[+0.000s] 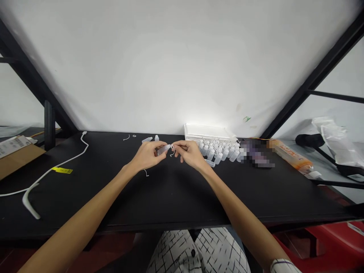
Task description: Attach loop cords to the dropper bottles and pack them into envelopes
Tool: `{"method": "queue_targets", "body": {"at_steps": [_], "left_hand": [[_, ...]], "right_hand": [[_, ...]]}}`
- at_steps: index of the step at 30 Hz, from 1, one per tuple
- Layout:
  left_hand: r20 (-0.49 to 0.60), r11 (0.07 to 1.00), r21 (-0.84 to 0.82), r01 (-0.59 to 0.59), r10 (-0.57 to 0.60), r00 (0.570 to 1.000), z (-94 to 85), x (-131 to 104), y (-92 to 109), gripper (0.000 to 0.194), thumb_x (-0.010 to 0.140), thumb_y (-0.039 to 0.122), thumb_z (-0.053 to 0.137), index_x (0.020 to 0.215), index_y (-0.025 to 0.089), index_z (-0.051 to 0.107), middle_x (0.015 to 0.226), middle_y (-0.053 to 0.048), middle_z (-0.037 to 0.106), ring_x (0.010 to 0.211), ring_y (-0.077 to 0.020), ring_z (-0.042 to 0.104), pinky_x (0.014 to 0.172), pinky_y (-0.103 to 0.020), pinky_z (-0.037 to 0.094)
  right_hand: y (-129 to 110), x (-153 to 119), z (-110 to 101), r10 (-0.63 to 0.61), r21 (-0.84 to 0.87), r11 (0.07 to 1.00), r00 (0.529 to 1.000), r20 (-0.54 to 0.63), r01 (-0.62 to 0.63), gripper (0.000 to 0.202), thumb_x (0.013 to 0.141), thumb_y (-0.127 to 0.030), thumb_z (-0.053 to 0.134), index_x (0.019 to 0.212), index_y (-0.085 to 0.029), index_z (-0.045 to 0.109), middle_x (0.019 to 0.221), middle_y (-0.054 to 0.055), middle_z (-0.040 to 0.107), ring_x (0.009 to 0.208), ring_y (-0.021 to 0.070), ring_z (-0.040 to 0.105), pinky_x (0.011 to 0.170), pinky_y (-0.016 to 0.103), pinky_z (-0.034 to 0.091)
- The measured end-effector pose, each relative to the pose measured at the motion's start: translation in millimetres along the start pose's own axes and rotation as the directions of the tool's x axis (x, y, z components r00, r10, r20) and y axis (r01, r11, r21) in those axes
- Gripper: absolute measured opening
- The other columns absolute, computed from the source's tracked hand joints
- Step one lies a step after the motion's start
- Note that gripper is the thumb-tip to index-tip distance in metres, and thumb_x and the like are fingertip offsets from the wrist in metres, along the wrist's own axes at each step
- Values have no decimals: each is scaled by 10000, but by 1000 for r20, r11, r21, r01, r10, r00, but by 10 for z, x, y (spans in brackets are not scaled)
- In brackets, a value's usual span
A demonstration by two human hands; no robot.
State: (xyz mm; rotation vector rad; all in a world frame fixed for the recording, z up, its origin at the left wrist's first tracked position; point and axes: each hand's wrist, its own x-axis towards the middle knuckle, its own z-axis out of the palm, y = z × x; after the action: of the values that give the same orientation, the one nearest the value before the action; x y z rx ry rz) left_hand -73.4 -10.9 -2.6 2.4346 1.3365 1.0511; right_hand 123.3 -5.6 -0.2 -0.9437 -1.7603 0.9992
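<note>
My left hand pinches a small translucent bottle, its neck pointing right. Close against that neck, my right hand holds a thin white string between thumb and fingertips, its end hanging down. Just behind my left hand are another small bottle lying down and one standing upright. Right of my right hand stands a group of small translucent bottles with white strings at their tops; one lies on its side.
White flat packs lie by the wall on the black table. A white cable with a yellow tag crosses the left side, near a cardboard box. An orange package lies right. Loose string pieces lie around the left hand.
</note>
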Motion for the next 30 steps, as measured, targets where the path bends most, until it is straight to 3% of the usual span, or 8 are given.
{"method": "queue_targets", "body": {"at_steps": [8,17,23,30], "left_hand": [[-9,999,17,-44,44,999,85,-22,-12,270,788,284,576,987,176,724,900,-36,733,524,-97,545,570,-233,461],[13,998,17,-66,65,998,95,-27,32,251,814,261,553,984,181,720,863,-33,713,584,-113,545,556,-231,424],[30,997,53,-57,55,998,71,-21,39,293,884,309,507,1078,197,697,950,-43,695,659,-130,561,571,-235,408],[77,995,79,-54,48,996,52,-16,68,302,913,301,467,1108,208,677,920,-36,666,614,-124,524,583,-244,389]], "right_hand": [[57,11,35,7,21,1000,1000,-13,-7,244,829,-292,544,903,-128,709,645,14,608,480,86,506,386,184,410],[74,2,-17,-23,-147,989,999,39,28,178,824,-215,512,738,-144,651,597,-11,580,418,65,492,413,191,424],[47,5,6,6,48,999,1000,-30,-5,122,770,-208,567,877,-155,594,670,-4,618,509,113,608,405,193,462],[32,6,20,-23,88,996,999,-34,26,160,786,-243,575,863,-133,662,643,17,632,536,120,599,454,223,501]]}}
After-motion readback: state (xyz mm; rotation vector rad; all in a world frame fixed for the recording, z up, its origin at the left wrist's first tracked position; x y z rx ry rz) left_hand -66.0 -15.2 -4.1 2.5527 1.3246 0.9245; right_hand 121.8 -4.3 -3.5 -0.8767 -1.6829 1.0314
